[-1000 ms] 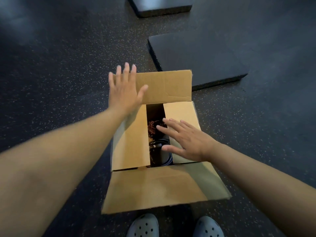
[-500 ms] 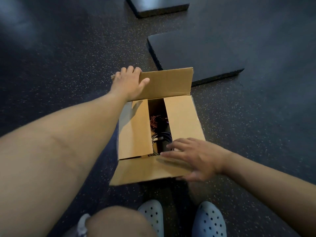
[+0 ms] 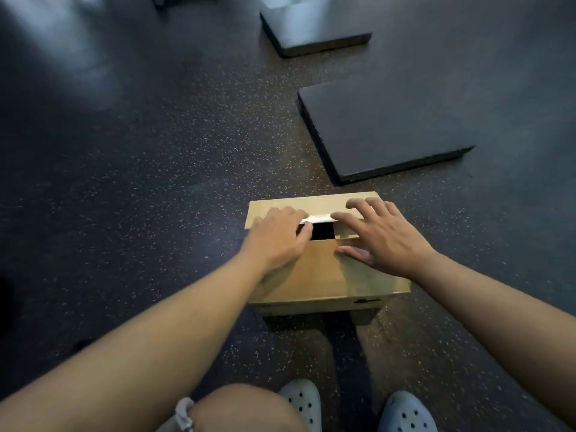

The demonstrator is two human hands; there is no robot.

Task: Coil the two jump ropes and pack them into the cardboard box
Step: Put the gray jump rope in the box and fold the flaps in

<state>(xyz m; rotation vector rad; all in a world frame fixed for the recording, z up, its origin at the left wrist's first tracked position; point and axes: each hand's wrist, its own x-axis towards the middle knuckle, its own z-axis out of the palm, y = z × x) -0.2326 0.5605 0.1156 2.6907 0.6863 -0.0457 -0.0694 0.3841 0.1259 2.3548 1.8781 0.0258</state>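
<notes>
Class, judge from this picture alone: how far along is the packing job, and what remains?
Nearly finished. Done: the cardboard box has its flaps folded over the top, and no jump rope lies outside it in view. In hand: the left hand and right hand press the flaps down. Left: a dark gap remains between the flaps; the ropes inside cannot be seen.

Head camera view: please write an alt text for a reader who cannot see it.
Two bare hands, left hand and right hand, press the flaps of a cardboard box nearly closed on a dark speckled floor; a small dark gap remains. Two dark mats lie beyond.
</notes>
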